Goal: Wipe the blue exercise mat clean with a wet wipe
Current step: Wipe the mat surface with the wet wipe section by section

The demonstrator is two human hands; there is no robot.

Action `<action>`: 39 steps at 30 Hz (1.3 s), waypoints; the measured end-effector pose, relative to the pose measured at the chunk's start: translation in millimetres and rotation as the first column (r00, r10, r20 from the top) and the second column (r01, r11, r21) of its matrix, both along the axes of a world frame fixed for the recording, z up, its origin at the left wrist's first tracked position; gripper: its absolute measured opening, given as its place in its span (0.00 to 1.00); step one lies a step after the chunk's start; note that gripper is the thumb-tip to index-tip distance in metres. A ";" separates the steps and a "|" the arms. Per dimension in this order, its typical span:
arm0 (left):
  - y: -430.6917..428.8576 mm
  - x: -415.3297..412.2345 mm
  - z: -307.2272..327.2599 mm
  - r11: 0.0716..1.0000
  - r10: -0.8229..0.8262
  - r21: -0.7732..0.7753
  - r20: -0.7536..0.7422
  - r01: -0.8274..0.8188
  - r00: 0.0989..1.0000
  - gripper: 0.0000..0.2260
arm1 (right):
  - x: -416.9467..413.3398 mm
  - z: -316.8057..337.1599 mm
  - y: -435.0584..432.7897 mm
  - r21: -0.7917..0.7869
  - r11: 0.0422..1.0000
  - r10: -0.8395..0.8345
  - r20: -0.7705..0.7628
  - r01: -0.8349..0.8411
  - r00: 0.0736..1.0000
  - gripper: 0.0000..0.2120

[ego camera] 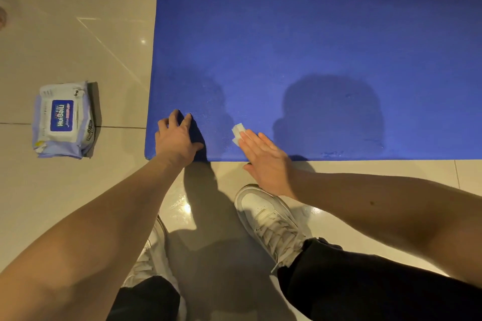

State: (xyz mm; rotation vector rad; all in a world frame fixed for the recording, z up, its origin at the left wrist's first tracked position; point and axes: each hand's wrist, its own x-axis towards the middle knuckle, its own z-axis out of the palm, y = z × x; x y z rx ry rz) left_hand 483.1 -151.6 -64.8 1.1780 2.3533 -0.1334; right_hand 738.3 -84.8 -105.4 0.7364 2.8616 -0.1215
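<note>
Bare forearms reach down past white shoes [268, 216] to the near edge of the blue exercise mat [313, 34], which lies flat on the tiled floor [78, 34]. Wiping looks to be in hand: the right hand [266, 161], fingers straight and together, presses a folded wet wipe [238, 132] onto the mat near that edge, while the left hand [177, 138], fingers spread, rests on the near-left corner as if steadying it. Next, I judge, comes a firm sweep of the wipe across the broad blue stretch beyond, the left hand keeping the mat from sliding.

Dim warm light, glare spots on floor tiles [186, 208], wide-angle edge bending.
</note>
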 end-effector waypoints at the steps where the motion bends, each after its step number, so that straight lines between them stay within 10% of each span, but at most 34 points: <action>1: -1.0 -0.2 -0.1 1.000 0.000 0.004 0.000 0.000 1.000 0.39 | 10.9 1.4 2.3 0.018 1.000 0.015 -0.005 -0.015 1.000 0.33; 7: -9.2 2.1 -1.7 0.997 0.018 0.081 -0.015 -0.017 1.000 0.35 | -7.7 1.5 -22.7 -0.063 0.987 -0.154 -0.096 0.149 0.983 0.33; 10: -15.7 1.7 -2.6 0.995 0.019 0.095 -0.036 -0.016 0.999 0.33 | -41.4 1.7 -40.5 -0.223 0.971 0.066 -0.095 -0.086 0.993 0.32; 16: -17.9 2.8 -1.9 0.990 0.037 0.136 -0.013 -0.035 0.999 0.31 | -30.0 -0.5 -28.1 -0.112 0.983 0.148 -0.017 -0.148 0.989 0.33; 25: -6.0 21.1 -2.1 0.992 0.020 0.125 0.008 -0.021 1.000 0.33 | 64.7 13.1 3.5 -0.043 0.979 -0.201 -0.015 0.200 0.979 0.36; 30: -4.2 26.3 -2.9 0.997 0.004 0.074 0.001 -0.004 1.000 0.35 | 17.0 16.5 -19.1 -0.259 0.917 -0.340 -0.115 0.303 0.933 0.39; 39: 6.2 22.9 -4.9 0.988 -0.012 0.152 -0.007 0.013 1.000 0.33 | -9.0 -1.9 -2.0 -0.082 0.982 -0.170 0.024 0.171 0.985 0.33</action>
